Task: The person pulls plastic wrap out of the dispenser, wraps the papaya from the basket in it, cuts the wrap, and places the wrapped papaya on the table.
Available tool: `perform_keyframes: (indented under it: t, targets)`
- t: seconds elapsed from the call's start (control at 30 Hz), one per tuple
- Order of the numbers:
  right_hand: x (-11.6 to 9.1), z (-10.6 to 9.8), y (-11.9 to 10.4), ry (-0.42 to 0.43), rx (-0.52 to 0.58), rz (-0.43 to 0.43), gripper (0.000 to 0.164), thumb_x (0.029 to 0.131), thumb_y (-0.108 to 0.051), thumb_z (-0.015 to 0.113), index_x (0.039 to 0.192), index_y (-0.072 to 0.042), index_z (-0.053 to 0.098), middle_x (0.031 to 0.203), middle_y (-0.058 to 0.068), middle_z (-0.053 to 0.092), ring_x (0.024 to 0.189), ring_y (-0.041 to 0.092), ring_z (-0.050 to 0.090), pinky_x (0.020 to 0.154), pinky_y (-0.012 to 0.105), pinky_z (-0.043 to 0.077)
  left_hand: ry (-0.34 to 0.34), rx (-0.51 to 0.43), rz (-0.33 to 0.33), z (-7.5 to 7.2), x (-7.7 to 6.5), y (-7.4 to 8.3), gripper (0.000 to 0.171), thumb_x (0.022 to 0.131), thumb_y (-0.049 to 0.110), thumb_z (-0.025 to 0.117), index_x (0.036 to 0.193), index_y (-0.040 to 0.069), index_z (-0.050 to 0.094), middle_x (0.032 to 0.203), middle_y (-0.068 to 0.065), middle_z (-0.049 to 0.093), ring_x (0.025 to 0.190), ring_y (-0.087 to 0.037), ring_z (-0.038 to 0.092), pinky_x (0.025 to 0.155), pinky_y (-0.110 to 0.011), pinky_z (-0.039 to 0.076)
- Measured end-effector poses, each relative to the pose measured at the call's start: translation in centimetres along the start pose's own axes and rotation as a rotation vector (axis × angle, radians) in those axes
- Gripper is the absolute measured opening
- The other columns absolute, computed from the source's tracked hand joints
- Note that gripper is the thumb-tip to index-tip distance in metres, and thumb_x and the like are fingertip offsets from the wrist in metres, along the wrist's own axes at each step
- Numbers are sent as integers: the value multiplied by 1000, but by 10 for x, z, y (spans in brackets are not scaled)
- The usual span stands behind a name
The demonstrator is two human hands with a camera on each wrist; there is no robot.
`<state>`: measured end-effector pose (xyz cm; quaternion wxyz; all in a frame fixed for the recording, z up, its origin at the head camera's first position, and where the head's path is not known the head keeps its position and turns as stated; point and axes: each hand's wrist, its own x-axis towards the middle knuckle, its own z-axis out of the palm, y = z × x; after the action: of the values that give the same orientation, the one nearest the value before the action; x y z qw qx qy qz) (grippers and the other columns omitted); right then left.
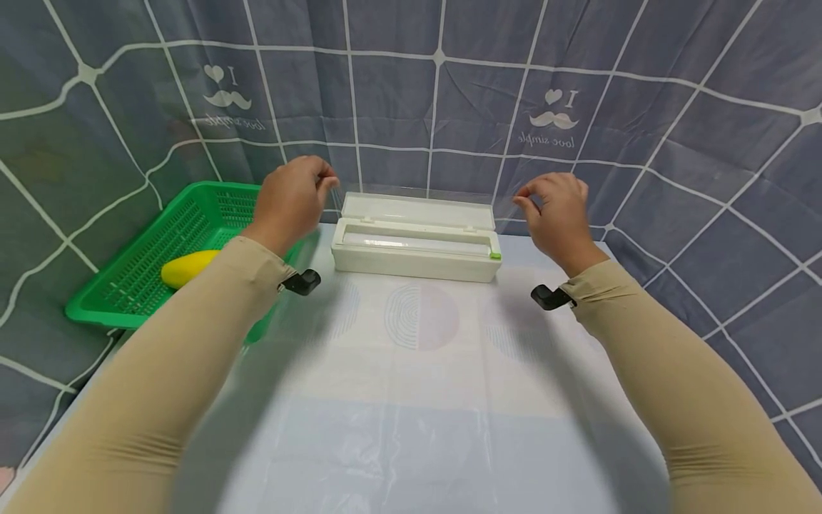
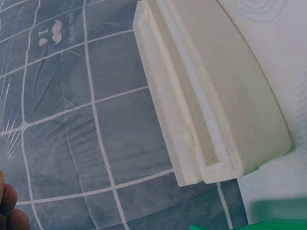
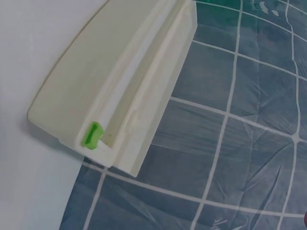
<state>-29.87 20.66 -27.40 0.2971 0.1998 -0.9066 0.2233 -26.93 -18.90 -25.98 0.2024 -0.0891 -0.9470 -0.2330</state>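
A white cling film dispenser (image 1: 417,264) stands at the back of the table, its lid (image 1: 417,211) tipped back. Inside lies a pale roll (image 1: 414,244), and a small green slider (image 3: 93,135) sits at the right end. Clear cling film (image 2: 12,136) shows as fine creases near the left fingertips and spans the space between the hands. Above the dispenser's left end, my left hand (image 1: 292,200) pinches the film between thumb and fingers. My right hand (image 1: 557,214) is raised beyond the right end, thumb and fingertips pinching the film's other side.
At the left stands a green plastic basket (image 1: 122,289) holding a smooth yellow object (image 1: 186,268), partly behind the left forearm. A grey curtain with white grid lines (image 1: 398,93) hangs right behind the table. A glossy patterned cover (image 1: 411,442) lies over the tabletop.
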Motion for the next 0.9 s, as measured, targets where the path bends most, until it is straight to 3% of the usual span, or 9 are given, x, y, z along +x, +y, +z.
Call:
perform_keyframes:
  t: [0.4, 0.9]
  targets:
    - [4, -15, -9, 92, 41, -39, 14, 100, -10, 72, 98, 4, 76, 107, 23, 72, 119, 45, 54, 116, 64, 25, 60, 5, 42, -14, -2, 7, 33, 111, 30, 54, 125, 4, 69, 119, -18, 71, 92, -34, 66, 80, -50, 52]
    - [7, -37, -22, 146, 60, -61, 17, 101, -11, 70, 98, 5, 76, 108, 23, 71, 119, 43, 54, 115, 62, 27, 159, -23, 53, -30, -6, 19, 31, 110, 30, 56, 120, 5, 71, 116, -16, 71, 94, -35, 66, 81, -50, 50]
